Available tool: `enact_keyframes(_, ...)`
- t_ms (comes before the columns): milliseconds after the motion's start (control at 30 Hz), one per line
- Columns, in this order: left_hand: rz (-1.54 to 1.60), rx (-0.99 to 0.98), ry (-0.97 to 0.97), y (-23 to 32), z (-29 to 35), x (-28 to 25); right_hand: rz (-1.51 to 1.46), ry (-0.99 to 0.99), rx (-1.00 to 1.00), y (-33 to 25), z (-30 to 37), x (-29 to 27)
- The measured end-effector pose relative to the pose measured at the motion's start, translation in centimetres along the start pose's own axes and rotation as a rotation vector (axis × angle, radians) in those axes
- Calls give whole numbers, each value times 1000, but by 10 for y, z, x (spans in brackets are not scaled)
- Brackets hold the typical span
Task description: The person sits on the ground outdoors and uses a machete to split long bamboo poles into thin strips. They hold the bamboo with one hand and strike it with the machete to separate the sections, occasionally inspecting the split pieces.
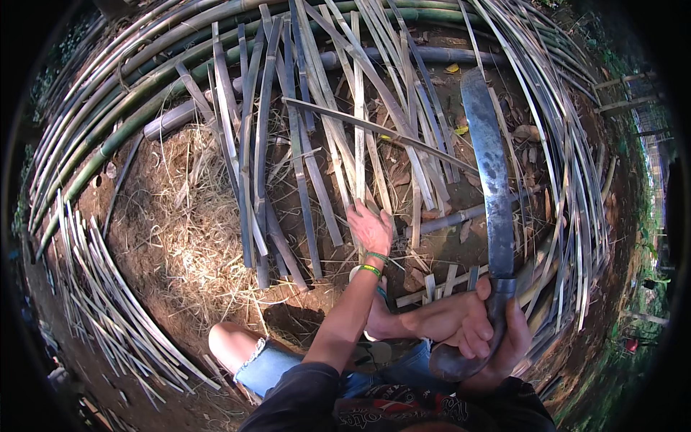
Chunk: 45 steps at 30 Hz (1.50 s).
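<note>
My right hand is wrapped round the dark curved handle of a machete. Its long, stained blade points away from me, raised above the ground on the right. Ahead of my lap, my left hand reaches down with bracelets at the wrist. Its fingers are bent about the near end of a pale bamboo strip, though the palm hides part of the hold. More split bamboo strips lie side by side around it, their far ends resting on a bamboo pole.
Long bamboo poles curve across the back and left. Thin strips are stacked in a pile at the left and another pile at the right. Shavings cover the soil left of centre. My bent legs are close below.
</note>
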State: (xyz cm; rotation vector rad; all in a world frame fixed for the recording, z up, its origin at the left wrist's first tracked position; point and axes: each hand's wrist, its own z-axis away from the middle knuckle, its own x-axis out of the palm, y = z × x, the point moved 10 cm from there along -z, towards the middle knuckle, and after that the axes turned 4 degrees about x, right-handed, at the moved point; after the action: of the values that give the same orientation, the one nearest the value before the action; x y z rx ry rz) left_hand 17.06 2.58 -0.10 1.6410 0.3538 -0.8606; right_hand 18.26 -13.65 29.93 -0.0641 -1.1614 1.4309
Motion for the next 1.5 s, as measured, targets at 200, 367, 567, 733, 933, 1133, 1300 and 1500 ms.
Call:
enact_keyframes(200,-118,-108,-372,-79,10,41,-13,9,-22,-1,-1,-2)
enact_keyframes(367,-158,-99,-233,-82,1,51,19,6,-7,-1,-3,-2)
enact_keyframes(567,-44,-118,-245,-69,1,59,-24,48,-40,0,-6,-10)
enact_keyframes(733,141,60,-446,-24,-2,86,-22,45,2,3,-10,-8)
enact_keyframes(933,153,-158,-154,-15,-6,53,-33,34,22,0,-15,-9)
enact_keyframes(1133,-63,-163,-422,-56,-9,74,-43,22,37,-4,-15,-13)
enact_keyframes(1300,344,-141,-338,-66,-1,84,-78,-1,36,-6,-12,-13)
enact_keyframes(1500,1081,-453,-409,-85,14,74,-87,27,13,-10,-9,-17)
